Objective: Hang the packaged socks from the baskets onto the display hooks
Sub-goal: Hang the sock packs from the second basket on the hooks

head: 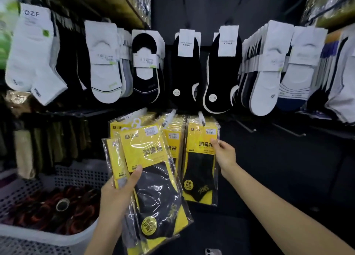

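Our left hand (117, 195) grips a fanned stack of yellow sock packs (153, 178), thumb curled over the front, just right of the basket (38, 233); our right hand (225, 153) pinches the right edge of the front pack (199, 162) hanging on a display hook (201, 118), the pack just left of its fingers.

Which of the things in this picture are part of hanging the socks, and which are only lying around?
For the job:
- yellow sock packs, held in the left hand
- hung yellow packs, gripped by the right hand
- bare hooks
- basket

Just there:
- white socks and black socks on the upper row
- what looks like a phone at the bottom edge
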Action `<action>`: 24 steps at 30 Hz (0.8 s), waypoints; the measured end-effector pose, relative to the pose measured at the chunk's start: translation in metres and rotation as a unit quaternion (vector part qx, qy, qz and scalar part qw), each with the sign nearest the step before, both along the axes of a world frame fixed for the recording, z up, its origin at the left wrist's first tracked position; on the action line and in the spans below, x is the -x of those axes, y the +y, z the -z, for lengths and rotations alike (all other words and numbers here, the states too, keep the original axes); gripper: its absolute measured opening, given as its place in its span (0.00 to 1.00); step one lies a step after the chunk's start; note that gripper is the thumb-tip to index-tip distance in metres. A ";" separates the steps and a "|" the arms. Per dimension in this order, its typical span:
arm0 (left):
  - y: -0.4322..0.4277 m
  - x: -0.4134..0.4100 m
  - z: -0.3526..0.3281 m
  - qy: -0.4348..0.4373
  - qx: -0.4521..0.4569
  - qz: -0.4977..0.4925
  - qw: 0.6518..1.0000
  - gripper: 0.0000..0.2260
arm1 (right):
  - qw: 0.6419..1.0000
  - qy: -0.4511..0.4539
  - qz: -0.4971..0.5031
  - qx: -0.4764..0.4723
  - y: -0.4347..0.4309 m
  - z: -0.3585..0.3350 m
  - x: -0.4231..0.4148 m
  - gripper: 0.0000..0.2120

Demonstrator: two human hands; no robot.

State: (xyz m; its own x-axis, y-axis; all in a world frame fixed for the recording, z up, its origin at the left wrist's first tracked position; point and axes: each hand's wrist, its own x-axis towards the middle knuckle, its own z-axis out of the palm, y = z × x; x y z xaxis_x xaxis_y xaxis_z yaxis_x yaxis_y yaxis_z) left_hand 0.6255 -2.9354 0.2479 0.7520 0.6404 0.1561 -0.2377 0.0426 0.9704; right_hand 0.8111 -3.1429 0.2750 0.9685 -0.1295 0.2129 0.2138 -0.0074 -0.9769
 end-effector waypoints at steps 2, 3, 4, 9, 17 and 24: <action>-0.002 0.000 0.000 -0.004 -0.002 0.002 1.000 0.07 | 0.999 0.016 0.032 0.008 0.000 0.005 -0.010 0.08; -0.002 0.000 0.000 -0.004 -0.002 0.005 1.000 0.07 | 0.998 0.022 0.053 0.009 -0.001 0.008 -0.014 0.07; -0.003 0.001 0.000 -0.003 -0.001 0.008 1.000 0.07 | 0.997 0.029 0.075 0.002 -0.003 0.011 -0.016 0.06; -0.005 0.001 0.005 0.002 0.002 0.028 1.000 0.09 | 0.989 0.031 0.141 -0.010 -0.006 0.022 0.008 0.11; -0.032 -0.002 0.006 0.007 -0.016 0.081 0.997 0.15 | 0.982 -0.030 -0.187 0.002 0.016 0.008 0.109 0.14; -0.044 0.000 0.005 -0.009 -0.043 0.091 0.995 0.18 | 0.979 0.002 -0.201 -0.036 0.005 0.006 0.126 0.04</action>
